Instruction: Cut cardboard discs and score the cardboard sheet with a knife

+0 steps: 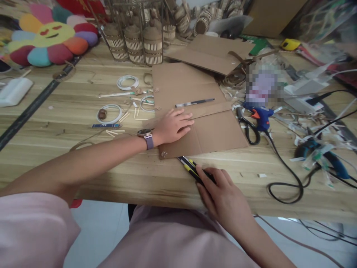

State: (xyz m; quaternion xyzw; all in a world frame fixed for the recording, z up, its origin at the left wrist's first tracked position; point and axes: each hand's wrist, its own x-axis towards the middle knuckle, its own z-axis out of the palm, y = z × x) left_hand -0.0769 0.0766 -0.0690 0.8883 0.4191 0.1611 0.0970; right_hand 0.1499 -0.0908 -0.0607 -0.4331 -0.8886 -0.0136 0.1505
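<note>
My left hand (176, 125) lies flat on a brown cardboard sheet (220, 130), its fingers stretched out and a little apart. A dark pen (195, 102) rests on the cardboard just beyond those fingertips. Below the sheet's near edge, my right hand (227, 193) is closed around a black and yellow box cutter (191, 170). The cutter's tip points up and left and meets the cardboard's near edge; whether it goes under the sheet I cannot tell. My right palm and fingers hide the back part of the cutter.
Rolls of white tape (109, 114) and small wooden sticks lie left of the cardboard. To its right are black-handled scissors (248, 128), a blue glue gun (262, 117) with a cable, and pliers (320, 152). Small lantern-like crafts (135, 42) and more cardboard (214, 52) stand behind.
</note>
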